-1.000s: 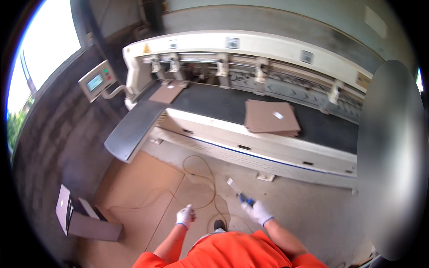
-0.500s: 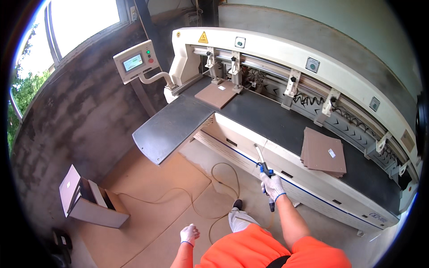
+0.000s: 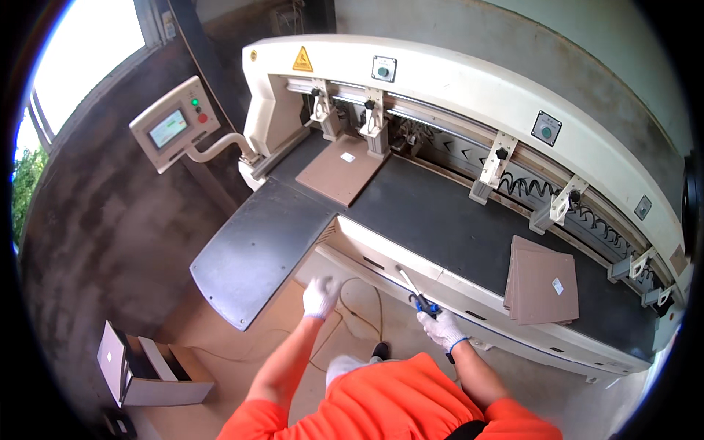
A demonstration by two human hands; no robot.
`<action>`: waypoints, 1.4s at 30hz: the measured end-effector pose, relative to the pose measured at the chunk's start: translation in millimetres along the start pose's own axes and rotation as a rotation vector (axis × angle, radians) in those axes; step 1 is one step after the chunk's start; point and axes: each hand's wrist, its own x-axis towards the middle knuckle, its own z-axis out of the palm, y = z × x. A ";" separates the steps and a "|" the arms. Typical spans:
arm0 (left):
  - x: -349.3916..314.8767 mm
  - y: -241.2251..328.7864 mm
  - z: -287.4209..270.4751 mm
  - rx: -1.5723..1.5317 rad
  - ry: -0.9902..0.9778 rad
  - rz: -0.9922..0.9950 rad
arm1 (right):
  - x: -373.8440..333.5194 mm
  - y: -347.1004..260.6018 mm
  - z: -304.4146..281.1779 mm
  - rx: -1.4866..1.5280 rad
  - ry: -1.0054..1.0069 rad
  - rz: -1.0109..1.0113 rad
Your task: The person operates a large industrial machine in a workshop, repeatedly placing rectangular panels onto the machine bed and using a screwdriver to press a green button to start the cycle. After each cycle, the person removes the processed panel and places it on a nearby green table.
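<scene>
In a white knitted glove, my right hand (image 3: 442,329) grips an air blow gun (image 3: 424,302) with a blue and black body. Its pale nozzle points up and left toward the machine's front panel. My left hand (image 3: 321,297), also gloved, is raised in front of the machine, near the side table (image 3: 253,253); motion blur hides how its fingers are set. A brown board (image 3: 341,172) with a white label lies on the black bed under the left clamps. Farther right on the bed rests a stack of similar boards (image 3: 544,286).
A long cream machine (image 3: 455,70) with clamps and coiled black hoses spans the far side. Its control panel (image 3: 174,125) stands at the left on a bent arm. An open carton (image 3: 165,389) holding boards sits on the floor at lower left. A yellowish hose (image 3: 378,312) loops across the floor.
My left hand has risen from low by my body to beside the side table's edge. The machine appears larger and nearer. My right hand still holds the blow gun, now slightly lower in view.
</scene>
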 end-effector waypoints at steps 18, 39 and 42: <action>325.4 -8.8 118.2 0.337 -0.137 0.162 | 53.1 -81.6 60.4 0.316 0.155 0.213; 434.3 -84.3 45.8 0.432 -0.541 0.424 | 160.2 -177.8 97.3 -0.234 0.133 0.185; 461.5 -90.4 84.3 0.403 -0.507 0.563 | 162.5 -198.3 99.3 -0.301 0.180 0.083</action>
